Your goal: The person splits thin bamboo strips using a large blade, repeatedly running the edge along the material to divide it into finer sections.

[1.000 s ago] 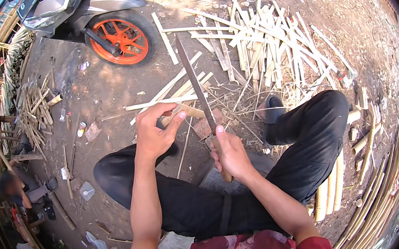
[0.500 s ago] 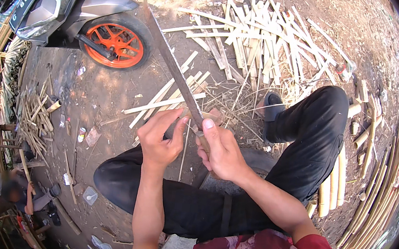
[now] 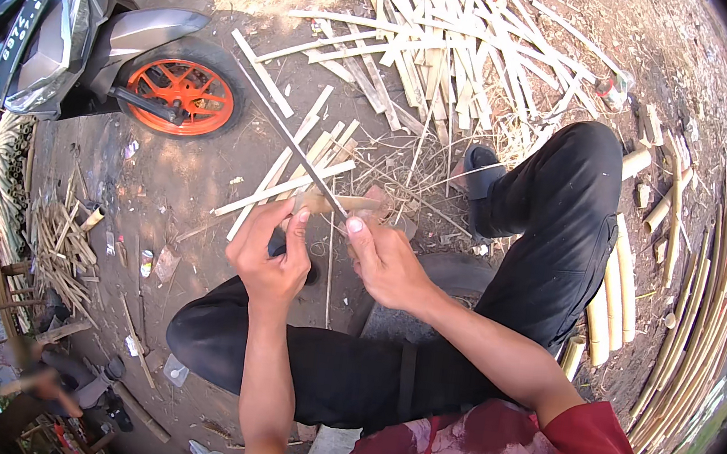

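My right hand (image 3: pixel 391 264) is closed around the grip of a long machete (image 3: pixel 301 157), its thumb pressed along the near end. The narrow, dark blade slants up and away to the left, seen almost edge-on. A short tan bamboo piece (image 3: pixel 355 202) lies crosswise by the base of the blade. Its left end is between the thumb and fingers of my left hand (image 3: pixel 271 252), which pinches it. The grip itself is mostly hidden by my right hand.
Split bamboo strips (image 3: pixel 440 65) are heaped on the ground ahead. A motorcycle with an orange front wheel (image 3: pixel 181 97) stands at far left. Long bamboo poles (image 3: pixel 695 305) lie at right. Bamboo offcuts (image 3: pixel 62 237) are piled at left, near another person (image 3: pixel 82 379) at lower left.
The machete has turned so its blade shows thinner, and it now lies lower. More of the bamboo piece shows beside it. The whole view has shifted slightly.
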The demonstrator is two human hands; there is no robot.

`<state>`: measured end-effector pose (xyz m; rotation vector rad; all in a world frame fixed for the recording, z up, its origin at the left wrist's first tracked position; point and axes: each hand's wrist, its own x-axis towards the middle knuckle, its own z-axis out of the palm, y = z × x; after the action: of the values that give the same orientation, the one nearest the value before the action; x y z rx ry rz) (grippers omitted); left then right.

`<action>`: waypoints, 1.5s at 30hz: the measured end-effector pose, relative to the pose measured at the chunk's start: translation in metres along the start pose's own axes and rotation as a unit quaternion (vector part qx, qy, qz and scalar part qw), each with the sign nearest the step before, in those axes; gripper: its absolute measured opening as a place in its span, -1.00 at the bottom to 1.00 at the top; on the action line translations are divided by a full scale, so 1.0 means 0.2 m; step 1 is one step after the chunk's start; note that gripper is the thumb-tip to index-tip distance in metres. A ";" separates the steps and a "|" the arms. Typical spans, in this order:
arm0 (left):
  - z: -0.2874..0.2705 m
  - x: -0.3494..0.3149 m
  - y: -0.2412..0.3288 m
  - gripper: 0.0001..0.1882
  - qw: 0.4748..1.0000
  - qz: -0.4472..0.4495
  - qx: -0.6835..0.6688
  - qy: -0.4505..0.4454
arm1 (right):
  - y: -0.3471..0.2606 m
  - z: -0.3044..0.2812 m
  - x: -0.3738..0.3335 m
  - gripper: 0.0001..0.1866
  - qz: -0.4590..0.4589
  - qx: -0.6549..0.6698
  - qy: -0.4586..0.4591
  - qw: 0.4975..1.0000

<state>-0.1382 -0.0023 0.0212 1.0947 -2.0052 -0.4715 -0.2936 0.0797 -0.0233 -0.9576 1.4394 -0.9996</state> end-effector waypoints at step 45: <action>1.28 -0.53 -1.47 -0.02 0.791 -0.580 0.166 -0.102 | -0.39 -0.89 0.24 -0.35 0.190 0.353 0.091 0.911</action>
<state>-0.1474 -0.0902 -0.3721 2.5737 -1.3575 -0.8773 -0.4719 0.0219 0.0457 -0.0508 1.1979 -1.2028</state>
